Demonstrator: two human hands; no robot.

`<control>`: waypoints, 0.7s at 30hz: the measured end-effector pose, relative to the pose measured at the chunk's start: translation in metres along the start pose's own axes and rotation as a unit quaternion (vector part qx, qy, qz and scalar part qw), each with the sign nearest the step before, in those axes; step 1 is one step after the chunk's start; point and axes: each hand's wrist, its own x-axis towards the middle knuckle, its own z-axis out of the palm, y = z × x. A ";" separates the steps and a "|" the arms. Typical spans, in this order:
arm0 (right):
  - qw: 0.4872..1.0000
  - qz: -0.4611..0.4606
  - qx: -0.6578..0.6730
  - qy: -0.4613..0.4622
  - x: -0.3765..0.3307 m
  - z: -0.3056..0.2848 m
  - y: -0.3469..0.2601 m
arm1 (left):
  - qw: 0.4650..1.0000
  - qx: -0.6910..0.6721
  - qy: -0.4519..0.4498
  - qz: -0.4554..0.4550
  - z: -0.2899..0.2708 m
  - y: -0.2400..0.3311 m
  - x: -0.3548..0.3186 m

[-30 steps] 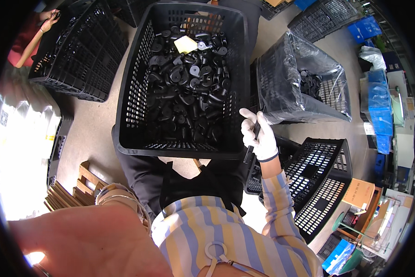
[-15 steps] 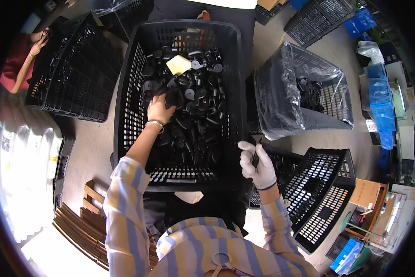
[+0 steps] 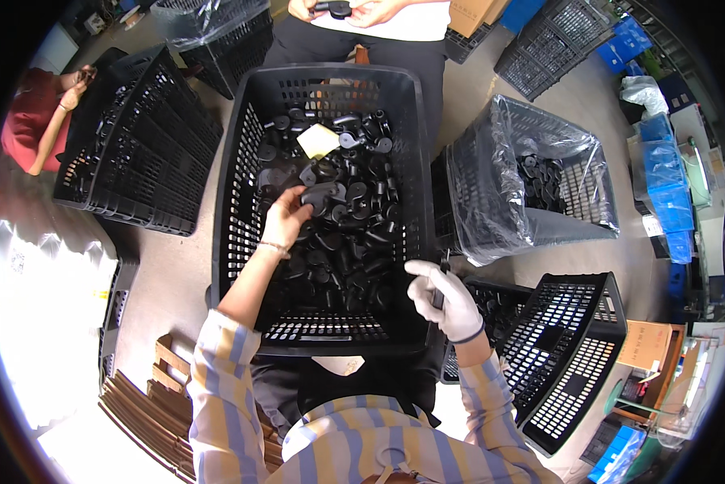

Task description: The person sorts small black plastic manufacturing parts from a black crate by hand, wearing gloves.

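A large black plastic crate stands in front of me, filled with loose black plastic parts that have round flat heads and short tubular stems. My bare left hand is inside the crate, thumb and fingers closed on one black plastic part above the pile. My right hand, in a white glove, is by the crate's near right edge. Its fingers are curled around a slim dark tool whose thin tip points up; its exact kind is not clear. A pale yellow paper lies on the parts.
At right stands a crate lined with clear plastic, holding similar parts. A tilted black crate is near my right elbow. Across from me another person's hands hold a black part. A person in a red sleeve is beside a left crate.
My left hand has drawn slightly back toward me, with a black part now showing in its fingers. The view has shifted, bringing the opposite person's hands into sight. My right hand still grips the tool.
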 end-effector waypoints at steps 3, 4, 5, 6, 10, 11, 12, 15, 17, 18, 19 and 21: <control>0.998 -0.016 -0.055 0.035 0.017 0.009 -0.009 | 0.974 -0.154 -0.152 -0.068 0.009 0.062 -0.044; 0.992 -0.040 -0.107 0.053 0.022 0.019 -0.011 | 0.966 -0.164 -0.195 -0.039 0.010 0.077 -0.059; 0.991 -0.053 -0.114 0.038 0.027 0.024 -0.008 | 0.961 -0.169 -0.217 -0.039 0.012 0.085 -0.074; 0.988 -0.043 -0.146 0.007 0.028 0.036 -0.013 | 0.955 -0.174 -0.236 -0.038 0.011 0.092 -0.088; 0.985 -0.035 -0.160 -0.063 0.014 0.060 -0.013 | 0.942 -0.283 -0.168 0.062 0.025 0.094 -0.124; 0.983 -0.061 -0.167 -0.043 0.010 0.064 -0.014 | 0.940 -0.305 -0.140 0.066 0.028 0.093 -0.132; 0.981 -0.087 -0.173 -0.022 0.006 0.068 -0.015 | 0.936 -0.327 -0.114 0.070 0.031 0.095 -0.138; 0.977 -0.114 -0.179 -0.003 -0.006 0.078 -0.013 | 0.937 -0.323 -0.122 0.046 0.037 0.098 -0.157; 0.973 -0.113 -0.202 -0.002 -0.013 0.082 -0.013 | 0.943 -0.308 -0.115 0.062 0.040 0.094 -0.165; 0.972 -0.116 -0.207 -0.004 -0.015 0.082 -0.013 | 0.941 -0.310 -0.114 0.068 0.042 0.095 -0.168; 0.969 -0.123 -0.214 -0.012 -0.017 0.080 -0.012 | 0.941 -0.315 -0.102 0.069 0.043 0.097 -0.170; 0.969 -0.132 -0.209 -0.011 -0.023 0.085 -0.013 | 0.943 -0.311 -0.086 0.076 0.044 0.098 -0.173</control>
